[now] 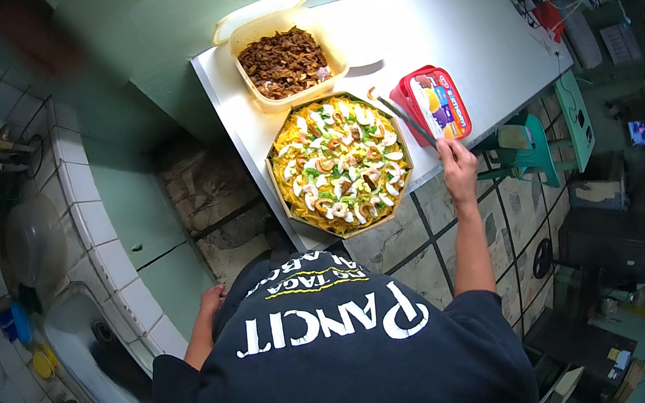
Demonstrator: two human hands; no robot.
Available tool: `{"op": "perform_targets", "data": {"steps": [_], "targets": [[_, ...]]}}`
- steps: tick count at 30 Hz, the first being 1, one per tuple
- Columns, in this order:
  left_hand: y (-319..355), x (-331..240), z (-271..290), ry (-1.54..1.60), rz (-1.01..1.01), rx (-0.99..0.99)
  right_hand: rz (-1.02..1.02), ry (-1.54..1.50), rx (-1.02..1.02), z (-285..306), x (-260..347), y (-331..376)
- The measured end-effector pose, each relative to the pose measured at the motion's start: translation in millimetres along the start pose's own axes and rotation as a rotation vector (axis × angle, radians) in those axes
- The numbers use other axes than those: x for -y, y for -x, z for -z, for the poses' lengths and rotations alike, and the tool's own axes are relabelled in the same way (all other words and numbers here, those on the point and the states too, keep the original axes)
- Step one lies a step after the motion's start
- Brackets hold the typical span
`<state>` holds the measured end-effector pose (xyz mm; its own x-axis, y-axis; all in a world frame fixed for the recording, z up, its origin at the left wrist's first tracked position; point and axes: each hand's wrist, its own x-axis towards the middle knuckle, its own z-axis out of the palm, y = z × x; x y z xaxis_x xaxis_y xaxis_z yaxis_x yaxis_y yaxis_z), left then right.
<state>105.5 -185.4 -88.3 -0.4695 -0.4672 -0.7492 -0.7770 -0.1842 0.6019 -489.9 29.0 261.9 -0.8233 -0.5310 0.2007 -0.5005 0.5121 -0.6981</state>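
Note:
My right hand [459, 168] is closed around slim dark tongs [413, 121], which point up and left. At their tips is a small curved orange-white piece [371, 94] that looks like a shrimp. The tips hover near the upper right rim of an octagonal tray of yellow noodles [338, 167], topped with egg slices, shrimps and chopped greens. A red tub with a printed lid [437, 105] stands just beyond my right hand. My left hand [212, 299] hangs low by my side, away from the table; its fingers are too small and shadowed to read.
A cream plastic container [295, 99] with brown shredded topping stands behind the tray, its lid [261, 15] leaning behind it. The white table [471, 21] runs along the wall. At left is a tiled counter with a sink [91, 353]. A green stool [527, 146] stands right.

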Motion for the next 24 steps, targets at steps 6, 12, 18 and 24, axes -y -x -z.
{"op": "perform_targets", "data": {"steps": [6,12,18,24], "targets": [[-15,-17,15,-0.107,-0.047,0.086,-0.17,0.006,-0.064,35,-24,78],[-11,-66,22,0.005,0.116,0.049,-0.198,-0.016,-0.116,30,-31,102],[-15,-73,15,0.086,0.139,0.022,-0.21,-0.06,-0.085,16,-31,105],[-30,-32,-3,0.208,0.03,0.027,-0.183,-0.082,-0.041,3,-31,100]]}}
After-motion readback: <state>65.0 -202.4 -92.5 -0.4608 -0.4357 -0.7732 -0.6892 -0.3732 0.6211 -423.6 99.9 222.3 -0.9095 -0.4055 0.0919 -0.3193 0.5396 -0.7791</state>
